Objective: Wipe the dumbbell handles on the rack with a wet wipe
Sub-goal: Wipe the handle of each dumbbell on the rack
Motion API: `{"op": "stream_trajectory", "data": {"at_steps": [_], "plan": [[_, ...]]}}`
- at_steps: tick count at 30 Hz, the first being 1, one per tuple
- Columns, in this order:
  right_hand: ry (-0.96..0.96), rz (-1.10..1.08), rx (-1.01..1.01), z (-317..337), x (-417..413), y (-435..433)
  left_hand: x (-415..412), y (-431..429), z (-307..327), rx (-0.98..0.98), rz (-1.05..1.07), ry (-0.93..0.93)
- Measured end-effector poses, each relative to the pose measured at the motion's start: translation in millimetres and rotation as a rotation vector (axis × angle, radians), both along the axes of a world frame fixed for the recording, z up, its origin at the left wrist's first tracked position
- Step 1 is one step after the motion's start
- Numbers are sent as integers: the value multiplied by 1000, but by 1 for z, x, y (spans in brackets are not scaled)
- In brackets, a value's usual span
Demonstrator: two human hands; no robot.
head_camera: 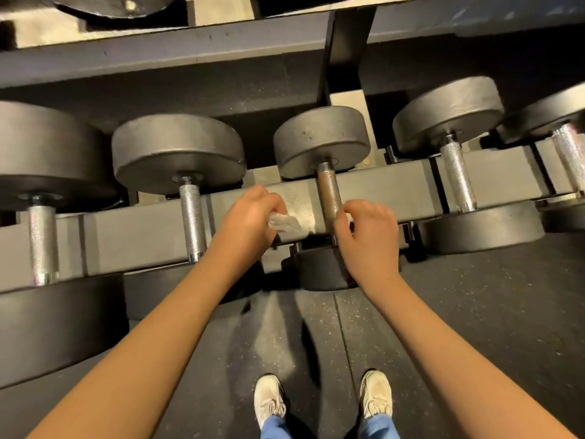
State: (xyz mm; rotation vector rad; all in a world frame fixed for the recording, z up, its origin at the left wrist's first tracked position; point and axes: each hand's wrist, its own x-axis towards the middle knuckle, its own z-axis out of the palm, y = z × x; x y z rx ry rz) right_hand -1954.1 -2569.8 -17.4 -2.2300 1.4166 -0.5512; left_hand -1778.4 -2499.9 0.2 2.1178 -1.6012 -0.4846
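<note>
A row of dark dumbbells lies across the grey rack rail [380, 198]. The middle dumbbell has a brownish knurled handle [329, 191]. My left hand [253, 217] pinches a crumpled white wet wipe [286, 223], which lies against the rail just left of that handle. My right hand [367, 229] has its fingers curled at the lower end of the same handle, touching it. A silver handle [191, 217] is to the left of my left hand, and another silver handle [457, 177] is to the right.
A further dumbbell handle [42, 242] is at the far left and one handle [571, 153] at the far right. An upper rack shelf [158, 58] runs above. Black rubber floor [474, 312] and my two white shoes [323, 400] are below.
</note>
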Motion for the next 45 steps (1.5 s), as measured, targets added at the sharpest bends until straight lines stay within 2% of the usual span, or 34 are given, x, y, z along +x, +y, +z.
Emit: {"op": "stream_trajectory", "data": {"at_steps": [3,7,11,15,19,23,28,32,35,39,42,45], "plan": [[1,116,-44,5,29,28,30,18,7,-27,55,-34],[-245,211,129,15,68,60,68,45,16,-48,211,-35],[-363,145,383,22,102,82,97,58,8,23,400,-4],[-376,24,479,29,138,94,117,56,-13,53,398,23],[-255,18,439,23,148,108,113,66,-16,20,355,101],[-277,-15,329,17,150,111,110,75,-10,-1,307,265],[-250,-36,315,20,148,112,119,63,-20,-51,460,168],[-247,-62,344,23,148,111,121,54,-19,-152,558,229],[-244,-79,368,21,149,110,118,61,-22,-120,511,226],[-233,-62,380,22,149,111,123,62,-20,-107,400,121],[-227,-47,413,24,148,109,125,48,-15,-217,426,81],[-230,-41,420,25,148,110,120,50,-20,-205,458,85]]}}
